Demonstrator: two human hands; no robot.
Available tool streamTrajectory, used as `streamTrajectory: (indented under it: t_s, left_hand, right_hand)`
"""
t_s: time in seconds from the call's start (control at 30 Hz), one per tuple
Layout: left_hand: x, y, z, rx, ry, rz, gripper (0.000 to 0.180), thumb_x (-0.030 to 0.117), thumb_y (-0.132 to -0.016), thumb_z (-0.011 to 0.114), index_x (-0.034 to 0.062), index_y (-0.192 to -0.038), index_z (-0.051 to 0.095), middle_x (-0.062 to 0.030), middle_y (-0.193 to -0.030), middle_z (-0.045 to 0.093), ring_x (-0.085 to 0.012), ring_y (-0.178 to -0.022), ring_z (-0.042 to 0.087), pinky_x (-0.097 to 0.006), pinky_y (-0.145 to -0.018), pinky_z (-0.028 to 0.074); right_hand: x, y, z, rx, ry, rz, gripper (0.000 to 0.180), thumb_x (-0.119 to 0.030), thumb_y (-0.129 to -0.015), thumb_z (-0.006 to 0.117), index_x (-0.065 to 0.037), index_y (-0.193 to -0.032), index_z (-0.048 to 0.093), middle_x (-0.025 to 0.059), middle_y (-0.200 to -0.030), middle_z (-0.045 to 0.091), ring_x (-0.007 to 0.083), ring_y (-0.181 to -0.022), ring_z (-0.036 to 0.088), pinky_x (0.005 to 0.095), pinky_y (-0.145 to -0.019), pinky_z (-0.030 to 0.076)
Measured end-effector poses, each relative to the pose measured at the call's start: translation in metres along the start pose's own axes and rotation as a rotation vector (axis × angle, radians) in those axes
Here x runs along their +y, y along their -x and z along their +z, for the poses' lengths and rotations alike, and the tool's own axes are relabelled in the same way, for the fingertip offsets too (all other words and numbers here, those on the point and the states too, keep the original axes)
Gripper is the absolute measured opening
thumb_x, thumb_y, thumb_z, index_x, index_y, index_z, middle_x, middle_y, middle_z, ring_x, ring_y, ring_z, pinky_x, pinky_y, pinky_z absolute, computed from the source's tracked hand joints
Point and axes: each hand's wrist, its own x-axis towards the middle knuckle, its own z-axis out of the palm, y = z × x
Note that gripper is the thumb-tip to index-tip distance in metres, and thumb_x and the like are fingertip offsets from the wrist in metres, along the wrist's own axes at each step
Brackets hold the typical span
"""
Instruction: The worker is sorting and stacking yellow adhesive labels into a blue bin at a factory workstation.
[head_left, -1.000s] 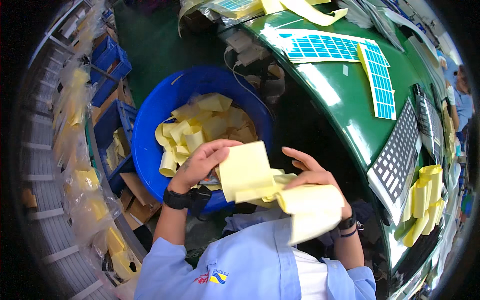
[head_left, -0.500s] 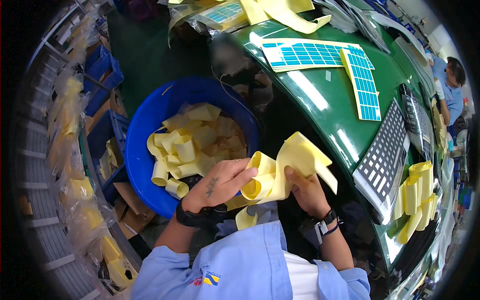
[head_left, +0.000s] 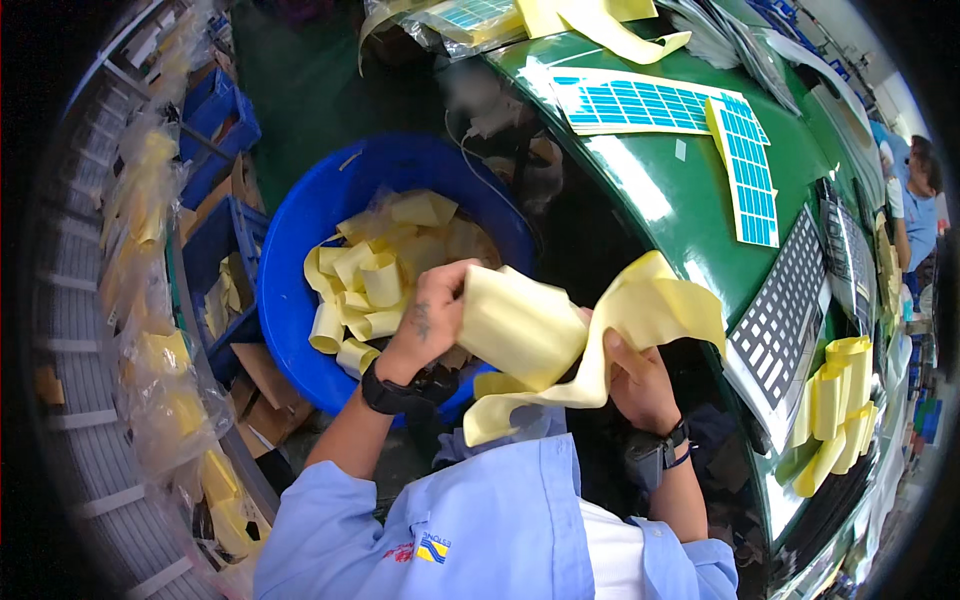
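Note:
My left hand (head_left: pixel 428 322) is closed on the left edge of a broad yellow paper sheet (head_left: pixel 522 325), its fingertips hidden behind it. My right hand (head_left: pixel 638 385) pinches a long curled yellow paper strip (head_left: pixel 655 298) with the thumb on top. This strip bends round under the sheet, and its lower end curls over my lap. Where the two pieces meet, I cannot tell whether they are joined. Just beyond my left hand stands a round blue tub (head_left: pixel 283 262) holding many curled yellow paper pieces (head_left: pixel 380 280).
On the green table (head_left: pixel 630 190) at right lie blue-and-yellow label sheets (head_left: pixel 650 103), a black sheet with white cells (head_left: pixel 785 290) and folded yellow strips (head_left: pixel 840 400). Blue crates (head_left: pixel 215 120) and a rack with plastic-wrapped yellow pieces (head_left: pixel 165 390) line the left. A person (head_left: pixel 915 205) is at far right.
My hands have moved apart. The yellow piece in my left hand has turned from a rolled shape to a broad flat face, and the right strip has swung outward to the right.

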Motion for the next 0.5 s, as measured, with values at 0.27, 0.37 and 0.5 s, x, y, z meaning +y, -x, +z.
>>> streamTrajectory:
  t_s: [0.27,0.37,0.5]
  left_hand:
    - [-0.005,0.004,0.006,-0.006,-0.021,-0.151,0.021,0.016,-0.082,0.052,-0.0034,-0.085,0.061,-0.0039,-0.071,0.063,-0.0061,-0.064,0.055,-0.022,-0.057,0.044]
    - [0.008,0.004,0.01,-0.039,-0.205,-0.024,0.023,0.017,-0.083,0.05,-0.0027,-0.083,0.061,-0.007,-0.07,0.062,-0.008,-0.064,0.057,-0.024,-0.056,0.043]
    - [0.034,0.005,0.021,-0.003,-0.197,0.03,0.027,0.023,-0.084,0.049,-0.0024,-0.079,0.057,-0.0088,-0.065,0.059,-0.0091,-0.06,0.054,-0.026,-0.054,0.04]
  right_hand:
    - [-0.005,-0.009,0.001,-0.24,0.534,-0.3,0.035,-0.022,-0.076,0.06,0.0,-0.102,0.058,0.0161,-0.121,0.046,0.0236,-0.111,0.045,0.0314,-0.09,0.039]
    - [0.0,-0.019,-0.001,-0.379,0.476,-0.35,0.033,-0.016,-0.076,0.061,-0.002,-0.105,0.057,0.0163,-0.122,0.047,0.024,-0.108,0.049,0.0314,-0.089,0.04]
    - [0.036,-0.012,-0.035,0.146,0.627,-0.209,0.028,-0.015,-0.081,0.059,-0.004,-0.106,0.056,0.0077,-0.104,0.059,0.0161,-0.093,0.057,0.0287,-0.078,0.046]
